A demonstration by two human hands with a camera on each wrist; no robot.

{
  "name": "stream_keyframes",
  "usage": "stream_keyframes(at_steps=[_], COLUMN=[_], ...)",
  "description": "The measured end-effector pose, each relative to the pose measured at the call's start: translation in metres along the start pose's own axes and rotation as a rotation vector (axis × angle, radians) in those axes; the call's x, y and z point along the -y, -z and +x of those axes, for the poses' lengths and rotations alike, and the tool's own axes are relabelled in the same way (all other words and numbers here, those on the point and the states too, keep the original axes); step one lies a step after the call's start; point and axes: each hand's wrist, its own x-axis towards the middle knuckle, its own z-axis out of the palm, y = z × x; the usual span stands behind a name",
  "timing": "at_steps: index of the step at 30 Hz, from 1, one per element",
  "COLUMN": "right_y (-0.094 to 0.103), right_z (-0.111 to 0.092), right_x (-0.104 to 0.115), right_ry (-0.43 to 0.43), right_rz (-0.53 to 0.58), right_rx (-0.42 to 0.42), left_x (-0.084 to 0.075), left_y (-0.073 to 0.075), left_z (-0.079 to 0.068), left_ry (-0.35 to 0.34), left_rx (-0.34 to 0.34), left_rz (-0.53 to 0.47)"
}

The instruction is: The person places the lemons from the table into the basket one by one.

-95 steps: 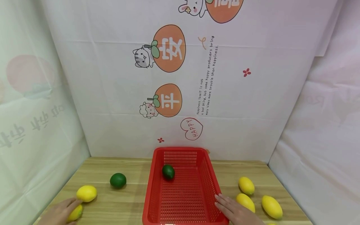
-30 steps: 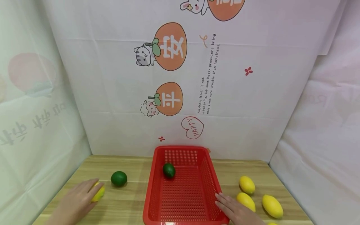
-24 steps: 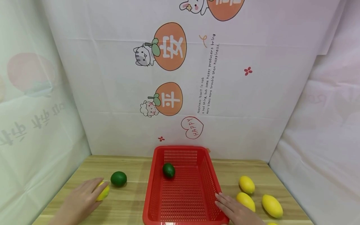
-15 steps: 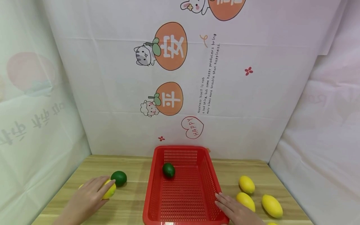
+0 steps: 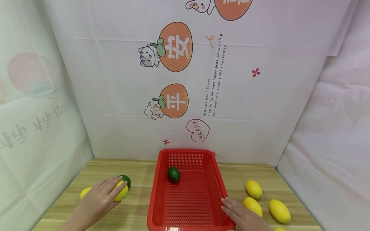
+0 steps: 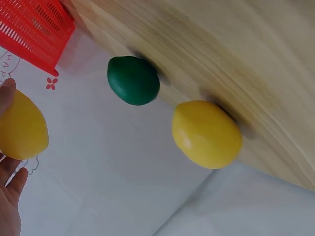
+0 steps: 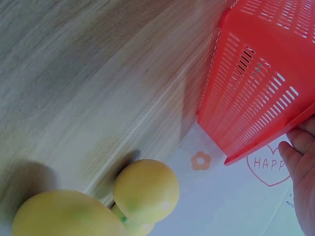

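My left hand [image 5: 98, 197] grips a yellow lemon [image 5: 122, 192], its fingers curled over the top; the left wrist view shows this lemon [image 6: 22, 129] between thumb and fingers. Behind it, partly hidden in the head view, is a green lime [image 5: 126, 180] on the table. Another lemon [image 5: 84, 192] lies to the left of the hand. In the middle stands a red slotted basket [image 5: 188, 203], with one lime [image 5: 173, 175] inside near its far left corner. My right hand [image 5: 244, 215] rests with straight fingers on the basket's right rim.
To the right of the basket, several lemons [image 5: 279, 211] lie on the wooden table [image 5: 141, 179], one cut off by the frame's lower edge. Two of them sit close by the right hand. White printed cloth [image 5: 237, 128] hangs at the back and both sides.
From a spot at the near left, my left hand has picked up a lemon and carried it right and away from me, now overlapping the lime. My right hand stays on the rim.
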Motion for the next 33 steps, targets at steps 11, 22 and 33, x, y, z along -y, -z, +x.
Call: stream_keyframes(at_steps=[11,22,33], right_y=[0.002,0.002,0.001], right_z=[-0.001,0.000,-0.002], right_x=[0.003,0.004,0.005], right_ry=[-0.045,-0.040,-0.059], right_rz=[0.014,0.009,0.007], right_rx=[0.040,0.026,0.039], left_x=[-0.011,-0.022,-0.031], left_y=[-0.010,-0.010,-0.025], left_z=[0.033,0.055,0.077], left_ry=[-0.091,-0.109,-0.153], left_rx=[-0.128,-0.045,-0.089], left_rz=[-0.010,-0.020,-0.100])
